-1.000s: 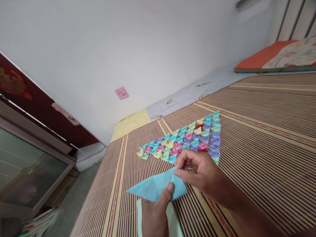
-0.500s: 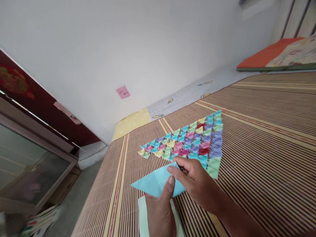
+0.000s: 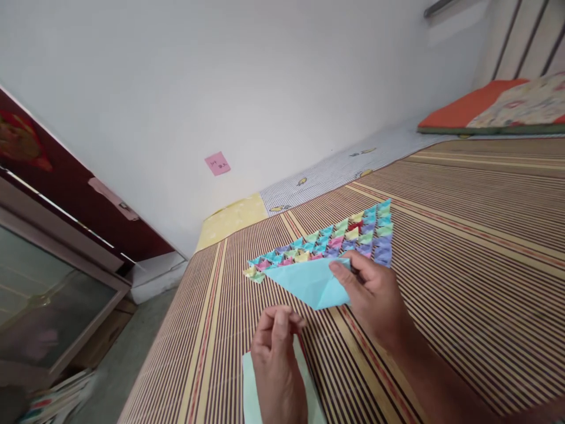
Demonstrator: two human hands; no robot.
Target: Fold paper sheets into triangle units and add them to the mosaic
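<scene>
Bamboo striped mat (image 3: pixel 463 235) under blue paper (image 3: pixel 309 282), white wall (image 3: pixel 265 76) w/ pink note (image 3: pixel 217 164).

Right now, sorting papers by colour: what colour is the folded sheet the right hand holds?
Light blue; the folded sheet shows best in the head view.

Pink sticky note (image 3: pixel 217 164) on wall: handwriting illegible.

The folded paper triangle (image 3: pixel 309 280) reaches left from the right hand's (image 3: pixel 375 294) fingertips and overlaps the near edge of the mosaic of small folded papers (image 3: pixel 353 232), which lies beyond both hands on the woven mat (image 3: pixel 463 224). Under the left hand (image 3: pixel 276 353), which is nearer than the right, lies a paper sheet (image 3: pixel 251 388). A sticky note (image 3: pixel 217 164) is on the wall far beyond it.
</scene>
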